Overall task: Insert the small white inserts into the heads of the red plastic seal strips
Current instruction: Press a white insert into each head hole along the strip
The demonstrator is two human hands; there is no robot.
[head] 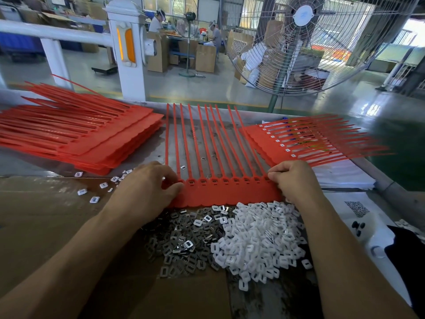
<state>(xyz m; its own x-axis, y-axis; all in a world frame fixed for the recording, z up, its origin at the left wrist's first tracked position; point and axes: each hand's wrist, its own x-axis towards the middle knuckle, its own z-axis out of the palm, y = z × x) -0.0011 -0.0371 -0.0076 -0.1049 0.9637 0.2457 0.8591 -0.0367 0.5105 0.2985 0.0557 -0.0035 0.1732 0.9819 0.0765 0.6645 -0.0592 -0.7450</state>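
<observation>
A red sheet of joined seal strips lies flat in front of me, tails pointing away, its row of open heads facing up. My left hand pinches the sheet's left end at the first head. My right hand pinches the right end by the last head. Whether either hand also holds an insert is hidden. A heap of small white inserts lies just below the sheet, with a heap of grey metal clips to its left.
A stack of red strip sheets lies at the left. Another sheet with white inserts in its heads lies at the right on white paper. Loose inserts are scattered left of my hand. Brown cardboard covers the bench; a large fan stands behind.
</observation>
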